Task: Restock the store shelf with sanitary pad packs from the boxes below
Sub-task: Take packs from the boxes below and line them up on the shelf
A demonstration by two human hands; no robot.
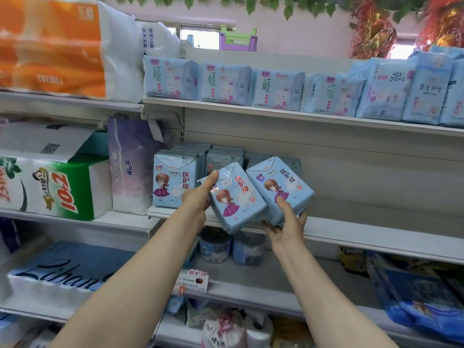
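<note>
Two light-blue sanitary pad packs with a cartoon girl in a purple dress are held tilted in front of the middle shelf (pixel 364 234). My left hand (pixel 198 194) grips the left pack (pixel 236 197) by its upper left edge. My right hand (pixel 286 222) holds the right pack (pixel 278 189) from below, thumb on its front. Behind them, matching packs (pixel 173 182) stand upright in rows at the shelf's left end. To the right of those packs the shelf surface is bare.
The top shelf carries a row of blue pad packs (pixel 226 81). Tissue and toilet-paper bundles (pixel 50 187) fill the left bay. Blue round tins (pixel 216 244) sit on the shelf below, with a blue bag (pixel 421 305) at lower right.
</note>
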